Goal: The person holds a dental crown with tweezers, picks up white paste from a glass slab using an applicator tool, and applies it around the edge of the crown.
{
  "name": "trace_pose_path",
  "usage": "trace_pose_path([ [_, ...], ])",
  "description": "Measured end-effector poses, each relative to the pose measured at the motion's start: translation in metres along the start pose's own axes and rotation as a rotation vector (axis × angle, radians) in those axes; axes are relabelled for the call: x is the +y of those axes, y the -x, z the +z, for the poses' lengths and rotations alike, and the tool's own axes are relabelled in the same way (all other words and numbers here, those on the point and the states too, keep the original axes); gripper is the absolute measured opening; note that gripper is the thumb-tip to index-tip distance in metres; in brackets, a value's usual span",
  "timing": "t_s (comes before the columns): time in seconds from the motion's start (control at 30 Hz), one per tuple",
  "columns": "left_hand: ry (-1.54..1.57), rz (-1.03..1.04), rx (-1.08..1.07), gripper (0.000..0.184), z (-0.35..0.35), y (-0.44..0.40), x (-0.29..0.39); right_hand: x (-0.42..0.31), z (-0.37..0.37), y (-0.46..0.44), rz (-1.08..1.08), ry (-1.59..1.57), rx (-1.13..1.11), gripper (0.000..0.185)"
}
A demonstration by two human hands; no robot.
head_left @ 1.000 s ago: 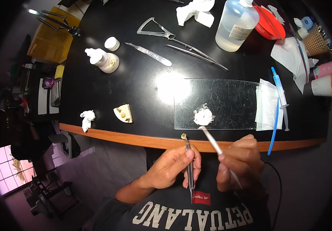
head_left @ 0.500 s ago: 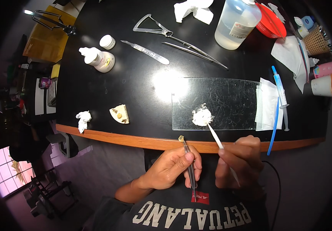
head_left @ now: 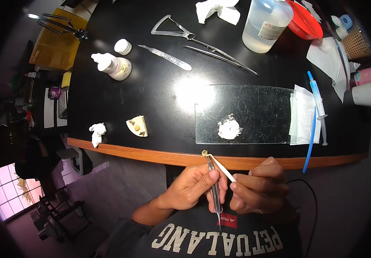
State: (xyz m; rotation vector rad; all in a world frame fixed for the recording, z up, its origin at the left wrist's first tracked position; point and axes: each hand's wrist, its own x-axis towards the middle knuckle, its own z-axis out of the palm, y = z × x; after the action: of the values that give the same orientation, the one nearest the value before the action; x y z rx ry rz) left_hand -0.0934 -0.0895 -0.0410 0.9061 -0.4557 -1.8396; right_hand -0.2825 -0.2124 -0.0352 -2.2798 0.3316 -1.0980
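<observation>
My left hand (head_left: 196, 185) is closed around metal tweezers (head_left: 214, 189) held upright at the table's front edge. At their tip sits a small gold-coloured hollow cap (head_left: 204, 152), like a dental crown. My right hand (head_left: 256, 187) pinches a thin white applicator stick (head_left: 224, 170). Its bent tip is at the cap, touching or very close. Beyond my hands, a mound of white powder (head_left: 229, 128) lies on a scratched glass plate (head_left: 263, 101). A cream-coloured toothed piece (head_left: 137, 126) with a gold-coloured spot rests to the left.
Crumpled tissue (head_left: 97, 132) lies near the wooden edge (head_left: 121, 149). Farther back are a dropper bottle (head_left: 115, 66), white jar (head_left: 122, 46), scalpel (head_left: 166, 58), caliper (head_left: 172, 31), long tweezers (head_left: 222, 59) and large liquid bottle (head_left: 265, 26). At right lie a blue syringe (head_left: 316, 96) and paper pad (head_left: 302, 114).
My right hand has moved the applicator's tip from the powder on the glass plate leftward to the cap. My left hand still holds the tweezers upright in nearly the same place.
</observation>
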Motion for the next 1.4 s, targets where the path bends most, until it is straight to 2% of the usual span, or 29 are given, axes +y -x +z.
trace_pose_path([
  [0.33,-0.006,-0.001,-0.010,0.044,0.0014,-0.0008,0.0024,0.0008,0.0006,0.0025,-0.013,0.025,-0.031,0.009],
  [0.43,0.004,-0.005,-0.022,0.044,0.0000,-0.0008,0.0017,-0.0001,-0.0016,0.0003,-0.009,0.024,-0.035,0.016],
  [1.4,0.007,0.001,-0.026,0.044,0.0009,-0.0016,0.0016,0.0002,-0.0023,0.0013,-0.019,0.030,-0.059,0.013],
])
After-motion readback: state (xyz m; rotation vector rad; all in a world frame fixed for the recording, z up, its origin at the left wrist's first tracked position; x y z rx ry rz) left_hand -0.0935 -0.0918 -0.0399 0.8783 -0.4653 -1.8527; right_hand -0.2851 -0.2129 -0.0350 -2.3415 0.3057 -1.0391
